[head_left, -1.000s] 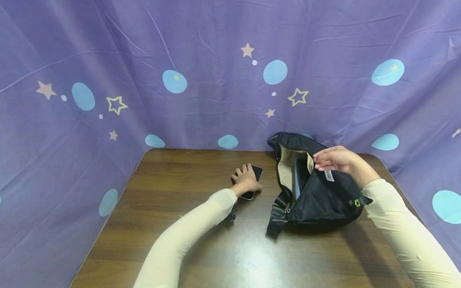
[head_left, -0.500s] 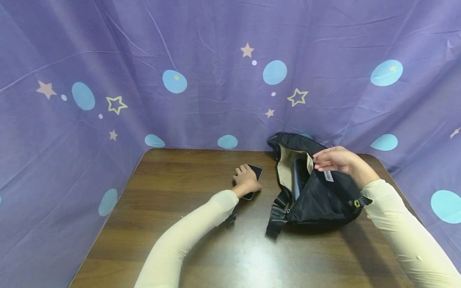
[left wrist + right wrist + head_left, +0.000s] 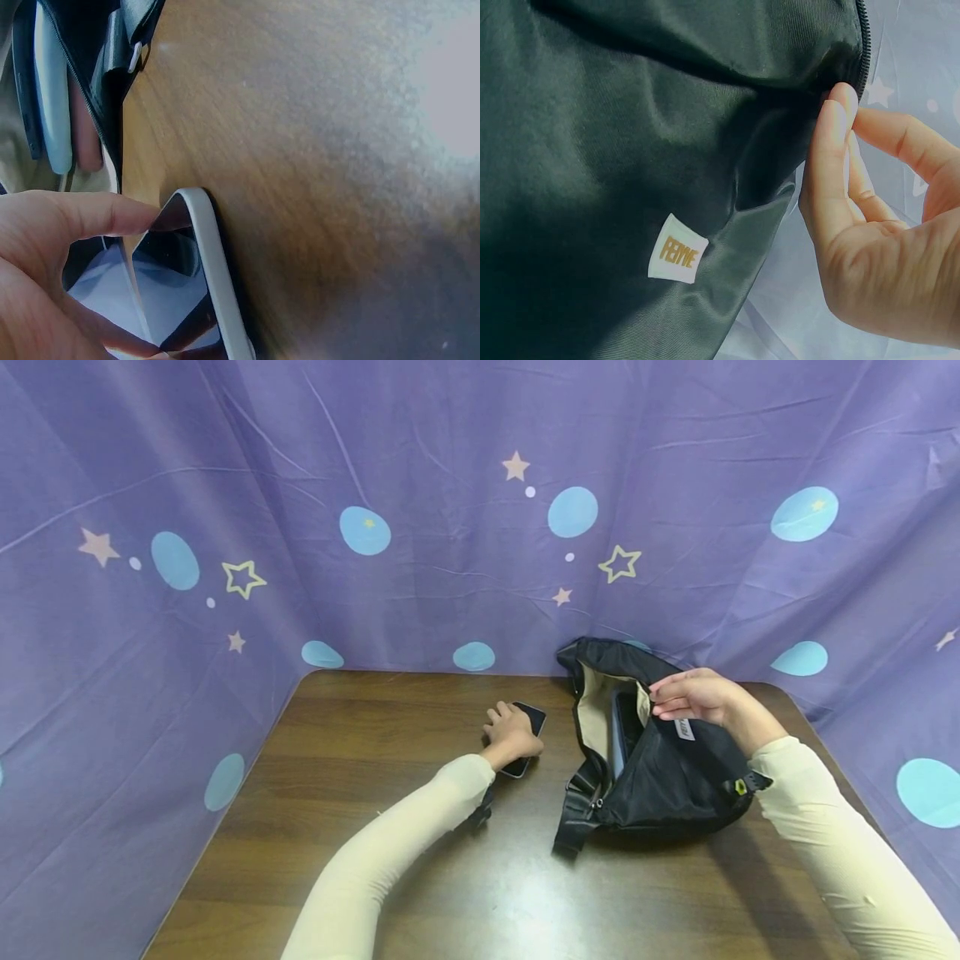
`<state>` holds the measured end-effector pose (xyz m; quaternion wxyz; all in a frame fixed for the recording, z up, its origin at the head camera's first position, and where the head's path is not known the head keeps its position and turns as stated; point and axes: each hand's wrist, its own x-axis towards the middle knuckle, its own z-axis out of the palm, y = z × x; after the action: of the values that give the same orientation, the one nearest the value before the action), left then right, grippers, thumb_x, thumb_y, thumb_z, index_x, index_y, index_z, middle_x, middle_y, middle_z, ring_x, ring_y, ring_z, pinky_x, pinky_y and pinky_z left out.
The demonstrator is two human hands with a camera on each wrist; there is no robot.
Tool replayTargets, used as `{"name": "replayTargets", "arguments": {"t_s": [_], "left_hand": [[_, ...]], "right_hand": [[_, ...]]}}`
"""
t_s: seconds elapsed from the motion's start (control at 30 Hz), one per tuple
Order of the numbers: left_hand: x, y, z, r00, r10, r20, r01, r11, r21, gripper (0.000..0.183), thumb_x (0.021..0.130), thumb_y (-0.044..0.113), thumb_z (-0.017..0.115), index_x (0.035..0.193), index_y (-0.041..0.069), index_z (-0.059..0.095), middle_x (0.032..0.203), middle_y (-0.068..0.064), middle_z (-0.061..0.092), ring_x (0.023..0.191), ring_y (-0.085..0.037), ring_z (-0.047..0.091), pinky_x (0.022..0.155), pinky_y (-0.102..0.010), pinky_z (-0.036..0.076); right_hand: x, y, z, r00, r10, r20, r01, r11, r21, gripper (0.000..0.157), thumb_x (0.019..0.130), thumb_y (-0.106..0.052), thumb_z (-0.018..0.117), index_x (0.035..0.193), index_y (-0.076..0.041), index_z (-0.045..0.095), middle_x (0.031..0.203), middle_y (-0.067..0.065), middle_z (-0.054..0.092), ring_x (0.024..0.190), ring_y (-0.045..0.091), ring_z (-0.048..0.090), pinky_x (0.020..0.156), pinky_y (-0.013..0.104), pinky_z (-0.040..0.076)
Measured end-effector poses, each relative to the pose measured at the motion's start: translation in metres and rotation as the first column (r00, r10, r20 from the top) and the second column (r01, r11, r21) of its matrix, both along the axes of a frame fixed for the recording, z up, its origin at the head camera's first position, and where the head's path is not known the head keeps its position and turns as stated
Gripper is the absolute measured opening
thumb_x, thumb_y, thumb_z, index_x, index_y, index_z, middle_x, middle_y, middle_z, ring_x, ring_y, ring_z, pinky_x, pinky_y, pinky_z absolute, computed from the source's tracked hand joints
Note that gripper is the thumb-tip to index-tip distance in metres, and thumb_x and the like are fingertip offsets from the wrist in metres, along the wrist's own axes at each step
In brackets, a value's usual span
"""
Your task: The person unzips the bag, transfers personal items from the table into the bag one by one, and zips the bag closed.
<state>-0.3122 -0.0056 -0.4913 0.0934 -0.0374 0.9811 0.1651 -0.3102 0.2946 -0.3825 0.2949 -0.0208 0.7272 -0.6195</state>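
A smartphone [image 3: 536,717] with a dark screen and a pale frame lies on the table. My left hand [image 3: 513,732] spans it from above, thumb at one long edge and fingers toward the other. Close up, the thumb [image 3: 112,215] touches the phone's rim in the left wrist view. To the right stands a black bag [image 3: 675,789], unzipped, with a beige lining. Its opening edge is pinched between the thumb and fingers of my right hand [image 3: 699,695], beside the zip teeth [image 3: 866,45]. Slim flat items, one light blue [image 3: 54,97] and one pink [image 3: 86,127], stick up inside.
A brown wooden table [image 3: 360,727] bears everything. A purple curtain [image 3: 435,585] with stars and blue ovals hangs behind and at both sides. The bag's strap [image 3: 576,818] trails onto the table at its front left. A white label [image 3: 676,251] is on the bag.
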Motion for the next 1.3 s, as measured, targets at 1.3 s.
{"name": "replayTargets", "arguments": {"t_s": [1.3], "left_hand": [[0.011,0.002,0.014,0.994,-0.068,-0.087,0.067,0.998,-0.009,0.098,0.079,0.025,0.086,0.155,0.001,0.028,0.137,-0.026,0.047,0.122,-0.039,0.056,0.095,-0.047,0.055]], "right_hand": [[-0.003,0.0,-0.003,1.0,0.017,0.01,-0.017,1.0,0.005,0.027,0.104,-0.002,0.049,0.093,-0.016,0.07,0.084,-0.005,0.074,0.08,0.009,0.073,0.079,0.024,0.062]]}}
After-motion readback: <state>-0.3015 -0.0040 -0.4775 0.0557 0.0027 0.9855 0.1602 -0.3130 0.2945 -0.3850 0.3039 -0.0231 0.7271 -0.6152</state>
